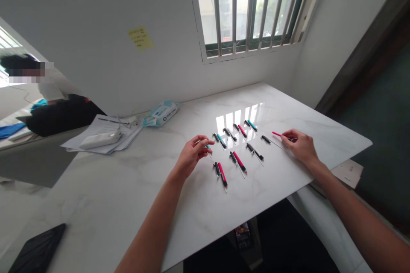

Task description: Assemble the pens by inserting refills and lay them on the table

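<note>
1. Red pen barrel [276,134]: a slender, smooth tube, roughly at 3 o'clock from the middle of the laid-out pen parts [238,161], pinched between the fingertips of the right hand [299,145].
2. Black clip piece [265,139] and thin pale refill [278,143]: on the table near that hand, toward its 9 o'clock.
3. Left hand [194,151], at 9 o'clock from the parts: fingers bent, a teal pen piece [208,147] showing at their tips; I cannot tell whether they press on it.
4. The pen parts lie in two slanting rows, teal, red and dark barrels beside stubby black pieces.
5. Tabletop [112,204]: glossy white with grey, marble-like veins.
6. Wipes packet [161,115], 10 o'clock: crinkled soft plastic, teal and white, lettering too small to read surely.
7. Printed papers [96,124], 9 o'clock: loosely stacked, text illegible.
8. Yellow sticky note [141,38], between 10 and 11: handwritten lines, unreadable.
9. Barred window [235,12], 12 o'clock.
</note>
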The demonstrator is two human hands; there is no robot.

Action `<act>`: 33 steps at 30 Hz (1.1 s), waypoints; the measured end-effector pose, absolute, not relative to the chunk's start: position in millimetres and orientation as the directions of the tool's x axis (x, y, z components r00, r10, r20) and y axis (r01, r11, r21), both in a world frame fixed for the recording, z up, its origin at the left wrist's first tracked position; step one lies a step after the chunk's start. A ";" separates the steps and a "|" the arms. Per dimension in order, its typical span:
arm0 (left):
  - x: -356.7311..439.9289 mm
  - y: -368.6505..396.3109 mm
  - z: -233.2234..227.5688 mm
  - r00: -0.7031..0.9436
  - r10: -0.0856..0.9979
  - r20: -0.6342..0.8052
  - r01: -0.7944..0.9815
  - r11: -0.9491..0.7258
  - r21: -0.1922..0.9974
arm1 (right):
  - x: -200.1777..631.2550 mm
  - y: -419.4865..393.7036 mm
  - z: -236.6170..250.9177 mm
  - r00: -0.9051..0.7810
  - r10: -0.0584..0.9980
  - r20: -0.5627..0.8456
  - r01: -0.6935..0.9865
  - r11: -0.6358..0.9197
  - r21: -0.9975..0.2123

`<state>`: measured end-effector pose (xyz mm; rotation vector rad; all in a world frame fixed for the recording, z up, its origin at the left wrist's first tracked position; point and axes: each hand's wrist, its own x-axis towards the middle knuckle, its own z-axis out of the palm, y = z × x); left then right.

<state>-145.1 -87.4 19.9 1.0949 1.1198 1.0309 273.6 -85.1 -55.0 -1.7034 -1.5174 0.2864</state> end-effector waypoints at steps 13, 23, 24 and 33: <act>-104.4 -93.1 33.1 0.256 0.965 0.056 0.383 -0.155 0.911 | 263.8 -79.6 -54.2 0.170 0.924 0.342 0.755 0.101 -0.648; 32.3 -81.1 32.4 0.554 0.819 0.149 0.565 -0.501 0.655 | 264.4 -75.3 -49.6 0.122 0.937 0.327 0.724 0.141 -0.675; 42.6 -77.4 27.8 0.556 0.823 0.119 0.599 -0.496 0.628 | 264.3 -74.7 -50.2 0.124 0.936 0.330 0.727 0.140 -0.672; 78.4 -58.1 -7.7 0.500 0.862 0.078 0.742 -0.474 0.474 | 262.0 -73.9 -48.9 0.082 0.947 0.310 0.764 0.141 -0.630</act>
